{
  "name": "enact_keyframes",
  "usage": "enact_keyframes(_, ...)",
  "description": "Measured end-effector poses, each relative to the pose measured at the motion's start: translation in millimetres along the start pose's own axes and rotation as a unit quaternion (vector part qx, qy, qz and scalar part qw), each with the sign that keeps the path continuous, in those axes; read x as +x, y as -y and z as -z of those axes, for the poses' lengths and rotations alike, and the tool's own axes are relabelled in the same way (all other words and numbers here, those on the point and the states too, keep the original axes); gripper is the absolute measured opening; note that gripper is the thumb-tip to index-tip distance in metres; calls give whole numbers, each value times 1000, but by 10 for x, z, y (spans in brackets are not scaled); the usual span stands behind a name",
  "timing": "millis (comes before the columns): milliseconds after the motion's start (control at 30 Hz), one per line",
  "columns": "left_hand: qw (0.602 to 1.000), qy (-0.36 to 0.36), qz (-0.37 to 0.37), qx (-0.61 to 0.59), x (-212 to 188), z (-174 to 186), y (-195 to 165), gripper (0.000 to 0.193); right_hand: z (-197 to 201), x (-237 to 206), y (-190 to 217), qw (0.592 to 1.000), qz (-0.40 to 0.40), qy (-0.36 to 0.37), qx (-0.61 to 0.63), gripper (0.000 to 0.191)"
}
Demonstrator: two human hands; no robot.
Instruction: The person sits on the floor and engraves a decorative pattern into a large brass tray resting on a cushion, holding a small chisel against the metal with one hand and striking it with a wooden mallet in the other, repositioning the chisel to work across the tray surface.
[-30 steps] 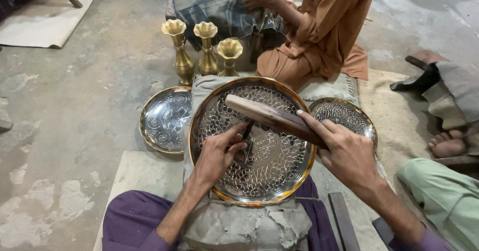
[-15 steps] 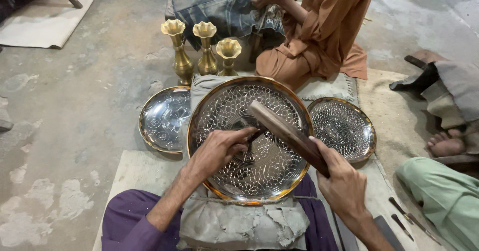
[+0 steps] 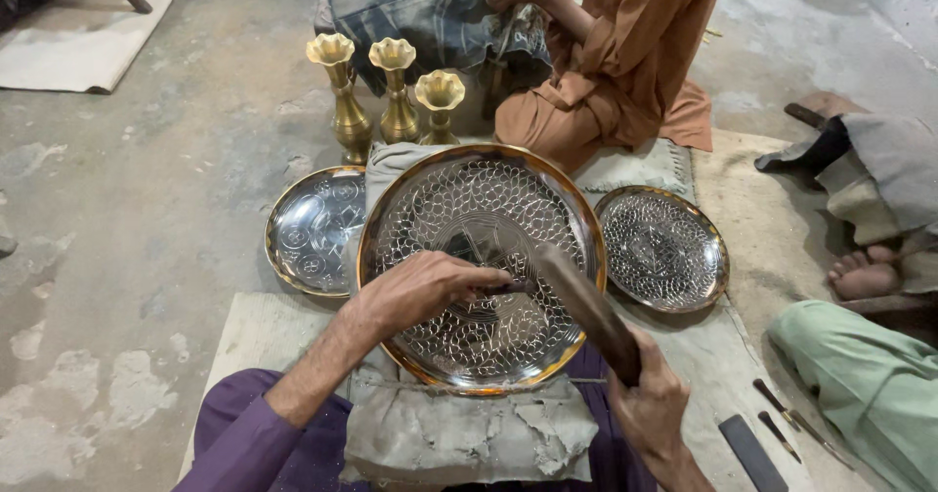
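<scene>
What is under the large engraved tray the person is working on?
The large engraved tray rests on a grey, cracked padded cloth that shows at its near and far edges. What lies beneath the tray's middle is covered.

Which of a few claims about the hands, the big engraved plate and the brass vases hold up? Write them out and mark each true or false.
1. The left hand rests on the large engraved plate. True.
2. The right hand grips a wooden mallet. True.
3. Five brass vases stand behind the plate. False: three.
4. The large plate lies on bare floor. False: it sits on a grey padded cloth.
5. A smaller engraved plate lies to its right. True.
</scene>
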State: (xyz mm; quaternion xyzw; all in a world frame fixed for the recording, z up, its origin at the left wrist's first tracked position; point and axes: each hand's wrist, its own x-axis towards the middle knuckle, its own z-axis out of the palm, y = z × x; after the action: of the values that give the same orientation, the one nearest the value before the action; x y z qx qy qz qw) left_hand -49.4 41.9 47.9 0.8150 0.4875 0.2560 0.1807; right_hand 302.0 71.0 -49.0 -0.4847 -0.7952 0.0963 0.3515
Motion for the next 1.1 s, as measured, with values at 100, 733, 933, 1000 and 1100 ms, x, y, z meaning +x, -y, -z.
enact_keyframes(100, 997, 6, 82, 8, -4, 16, -70, 50, 8, 13, -11, 986, -9, -3, 164, 46)
enact_keyframes(733, 887, -342, 267, -158, -231, -414, -111, 50, 400, 802, 251, 987, -24, 152, 50, 60)
enact_keyframes(933, 876, -402, 223, -149, -247, -529, -117, 50, 769, 1341, 843, 976, 154, 153, -20, 72)
enact_keyframes(1000, 873, -409, 220, -149, -249, -541, -131, 51, 819, 1501, 1047, 961, 204, 158, -102, 76)
enact_keyframes(1100, 873, -419, 206, -140, -245, -549, -150, 52, 861, 1660, 1300, 948, 273, 119, -111, 74)
